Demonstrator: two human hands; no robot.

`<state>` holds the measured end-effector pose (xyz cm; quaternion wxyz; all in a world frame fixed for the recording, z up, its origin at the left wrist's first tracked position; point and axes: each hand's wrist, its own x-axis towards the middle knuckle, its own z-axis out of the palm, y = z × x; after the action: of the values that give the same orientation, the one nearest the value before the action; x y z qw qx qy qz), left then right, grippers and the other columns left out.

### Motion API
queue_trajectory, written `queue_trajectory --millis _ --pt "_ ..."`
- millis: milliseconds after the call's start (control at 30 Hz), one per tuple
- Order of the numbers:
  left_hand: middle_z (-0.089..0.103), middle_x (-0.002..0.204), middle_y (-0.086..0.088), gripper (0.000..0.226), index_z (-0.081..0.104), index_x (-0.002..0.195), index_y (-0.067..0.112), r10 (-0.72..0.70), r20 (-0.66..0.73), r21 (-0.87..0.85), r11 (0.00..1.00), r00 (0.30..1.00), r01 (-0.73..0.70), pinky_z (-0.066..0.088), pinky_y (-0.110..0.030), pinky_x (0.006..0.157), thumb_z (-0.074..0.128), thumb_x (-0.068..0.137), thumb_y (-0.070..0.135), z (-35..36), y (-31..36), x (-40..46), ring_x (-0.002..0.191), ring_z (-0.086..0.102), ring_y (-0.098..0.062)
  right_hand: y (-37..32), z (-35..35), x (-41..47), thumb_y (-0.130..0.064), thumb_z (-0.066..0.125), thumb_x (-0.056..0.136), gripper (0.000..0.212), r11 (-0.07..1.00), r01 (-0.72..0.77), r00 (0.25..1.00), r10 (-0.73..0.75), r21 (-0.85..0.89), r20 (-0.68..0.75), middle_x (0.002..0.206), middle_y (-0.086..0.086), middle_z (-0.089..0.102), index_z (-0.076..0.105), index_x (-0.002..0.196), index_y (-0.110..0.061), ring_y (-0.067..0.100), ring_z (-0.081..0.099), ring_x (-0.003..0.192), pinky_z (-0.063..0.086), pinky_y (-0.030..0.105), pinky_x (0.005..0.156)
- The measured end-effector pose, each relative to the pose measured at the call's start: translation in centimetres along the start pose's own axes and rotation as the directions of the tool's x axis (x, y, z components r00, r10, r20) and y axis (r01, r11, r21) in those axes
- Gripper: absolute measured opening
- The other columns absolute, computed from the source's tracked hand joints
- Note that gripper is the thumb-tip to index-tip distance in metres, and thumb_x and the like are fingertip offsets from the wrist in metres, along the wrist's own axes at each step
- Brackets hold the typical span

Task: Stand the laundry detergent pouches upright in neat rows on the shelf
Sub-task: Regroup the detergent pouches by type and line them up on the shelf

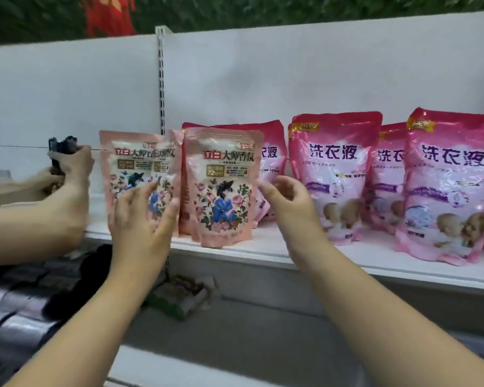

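Our left hand (143,216) lies spread against the left pouch (136,174), upright at the shelf (319,255) edge; our right hand (285,202) hangs loosely curled, holding nothing, just right of the middle pouch (222,188), which stands with long axis vertical, nearer that hand

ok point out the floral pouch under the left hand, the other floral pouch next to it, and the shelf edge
left floral pouch (140,160), head view, upper printed front
right floral pouch (224,188), head view, flower print at centre
shelf edge (375,268), head view, white front lip
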<state>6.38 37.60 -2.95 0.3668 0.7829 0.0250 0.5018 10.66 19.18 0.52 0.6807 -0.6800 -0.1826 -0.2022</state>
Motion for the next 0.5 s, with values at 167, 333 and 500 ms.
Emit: queue_trajectory --millis 167,333,500 --pt "0.028 0.14 -0.014 0.081 0.032 0.138 0.03 -0.106 0.095 -0.124 0.985 0.99 0.117 0.026 -0.047 0.109 0.036 0.068 0.071 0.1 -3.0 3.7 0.132 0.028 -0.031 0.9 3.9 1.9 -0.035 0.069 0.078 0.054 0.968 -0.248 0.964 0.242 0.042 0.111 0.124 0.003 0.058 0.05 0.124 -0.017 0.02 0.054 0.114 0.043 0.04 0.097" --pt "0.014 0.154 -0.003 0.068 0.009 0.143 0.039 -0.125 0.33 -0.233 0.95 0.936 0.209 0.015 -0.052 0.113 0.045 0.087 0.054 1.2 -4.1 5.6 0.141 0.015 -0.026 1.4 4.3 2.2 -0.014 0.07 0.077 0.013 0.972 -0.193 0.981 0.192 0.136 0.022 0.077 -0.008 0.068 0.06 0.083 -0.02 0.001 0.064 0.065 0.049 0.017 0.053" --pt "0.006 0.156 -0.002 0.087 -0.004 0.144 0.036 -0.157 0.446 -0.184 0.947 0.881 0.262 0.016 -0.049 0.111 0.05 0.079 0.055 1.5 -4.3 6.6 0.141 0.015 -0.029 1.3 4.5 2.0 -0.011 0.066 0.079 0.014 0.947 -0.235 0.971 0.239 0.219 0.008 0.082 -0.002 0.068 0.058 0.089 -0.017 0.014 0.067 0.078 0.055 0.036 0.067"
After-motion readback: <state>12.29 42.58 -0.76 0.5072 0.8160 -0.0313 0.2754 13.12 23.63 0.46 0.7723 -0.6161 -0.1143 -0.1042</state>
